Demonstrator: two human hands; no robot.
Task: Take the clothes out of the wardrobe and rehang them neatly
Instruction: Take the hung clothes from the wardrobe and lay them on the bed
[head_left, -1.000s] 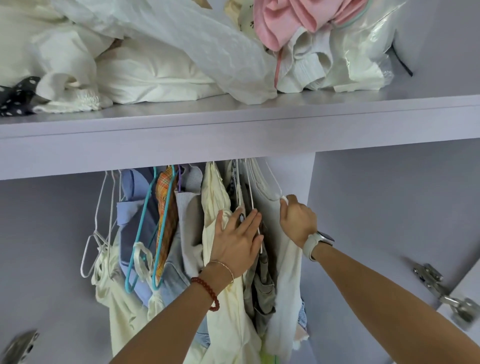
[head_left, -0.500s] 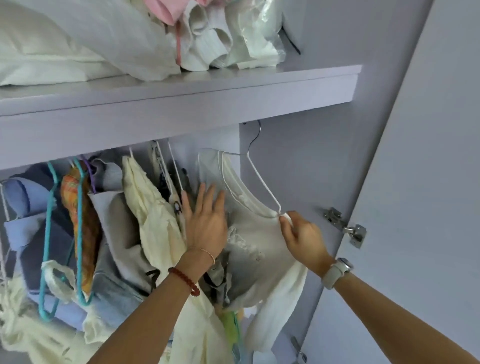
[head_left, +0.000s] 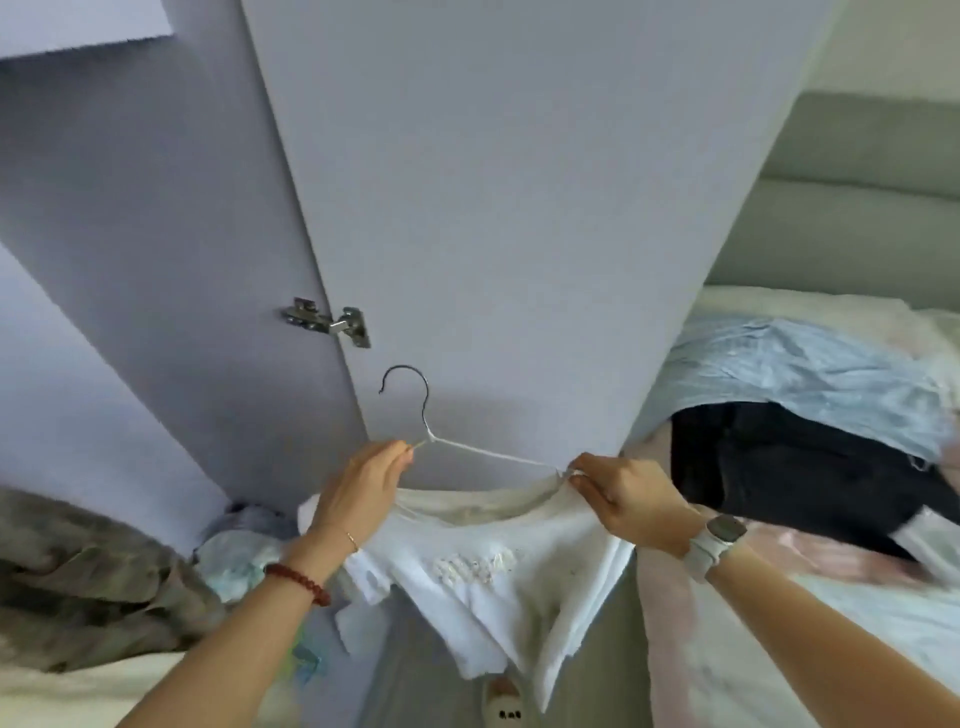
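Far left, crumpled grey-green clothes (head_left: 88, 577) heaped low. Next, left hand (head_left: 358, 493), red bead bracelet (head_left: 298, 583) on its wrist, fingertips pinched on the white wire hanger (head_left: 457, 447) just below its dark hook. Draped from that hanger, a white top (head_left: 493, 577), wrinkled, pale raised trim across the chest, hanging in front of the lilac wardrobe door (head_left: 519, 208). Then right hand (head_left: 631, 501), white watch (head_left: 717, 540) on its wrist, pinching hanger end and shoulder fabric together. Far right, blue (head_left: 810, 369) and black (head_left: 795, 462) garments on the bed (head_left: 779, 649).

Soft, even daylight, brighter toward the right; faint shadows on the wardrobe door (head_left: 493, 208). Motion blur and wide-angle bending smear the edges.
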